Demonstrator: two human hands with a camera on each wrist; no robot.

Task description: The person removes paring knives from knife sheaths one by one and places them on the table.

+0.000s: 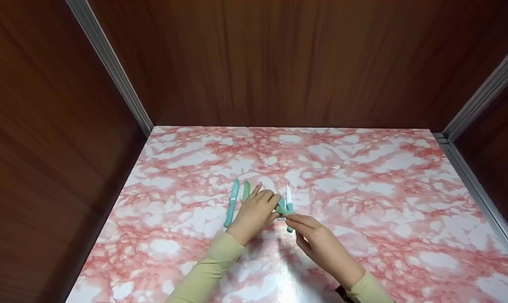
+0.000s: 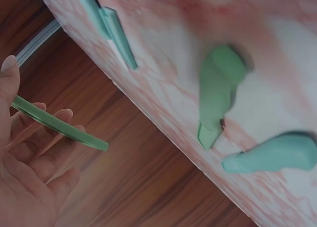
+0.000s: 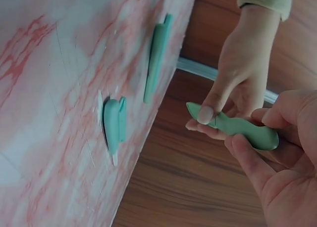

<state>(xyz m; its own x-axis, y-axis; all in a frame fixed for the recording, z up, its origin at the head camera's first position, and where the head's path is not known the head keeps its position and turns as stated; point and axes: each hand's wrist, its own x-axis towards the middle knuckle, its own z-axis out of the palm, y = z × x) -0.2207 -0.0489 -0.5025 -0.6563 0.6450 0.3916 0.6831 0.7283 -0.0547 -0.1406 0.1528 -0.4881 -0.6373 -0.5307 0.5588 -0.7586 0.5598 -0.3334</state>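
A small green knife (image 3: 260, 138) with a wavy handle is held between both hands, above the tabletop in the head view. My left hand (image 1: 256, 212) pinches its pointed end, thumb on top, in the right wrist view. My right hand (image 1: 321, 242) grips the rounded handle end with thumb and fingers. In the left wrist view a slim green strip (image 2: 62, 125) shows between the left thumb and fingers. Just beyond the hands lies a knife with a white blade (image 1: 288, 194) and teal handle (image 1: 290, 229). A teal piece (image 3: 123, 119) lies alongside it.
Left of the left hand lies a long teal knife (image 1: 232, 203), with a green one (image 1: 246, 190) beside it, partly hidden by that hand. They rest on a red-and-white marbled tabletop (image 1: 363, 168). Dark wood panels (image 1: 262, 63) with metal edge strips enclose the back and sides.
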